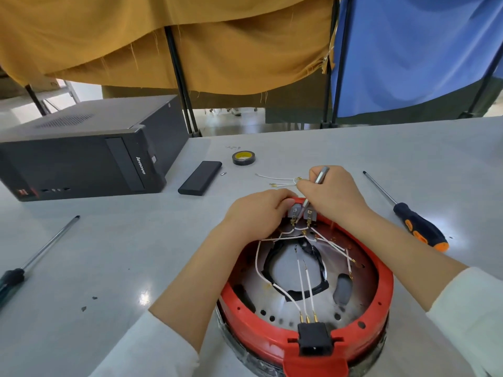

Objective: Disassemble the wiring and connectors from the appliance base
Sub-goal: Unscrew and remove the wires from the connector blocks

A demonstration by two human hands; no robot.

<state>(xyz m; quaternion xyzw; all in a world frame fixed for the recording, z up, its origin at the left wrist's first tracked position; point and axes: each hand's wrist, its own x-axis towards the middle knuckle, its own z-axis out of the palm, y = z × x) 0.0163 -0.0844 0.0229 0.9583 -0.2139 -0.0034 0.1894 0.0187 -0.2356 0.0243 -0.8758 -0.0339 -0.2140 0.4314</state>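
Note:
A round red appliance base (381, 292) lies open side up on the table, with white wires (258, 265) running to brass terminals inside. A black power socket (314, 340) sits at its near rim with three wires plugged in. At the far rim stand two grey connector blocks (310, 214). My left hand (258, 210) grips the left block and the rim. My right hand (332, 191) holds a slim silver tool (319, 176), its tip down between the blocks. A loose white wire bundle (280, 180) lies on the table behind the base.
An orange-and-black screwdriver (419, 224) lies to the right, another long screwdriver (35, 257) at the left. A black computer case (81, 153), a flat black box (200, 177) and a roll of black tape (244, 158) stand at the back. Cloth screens hang behind the table.

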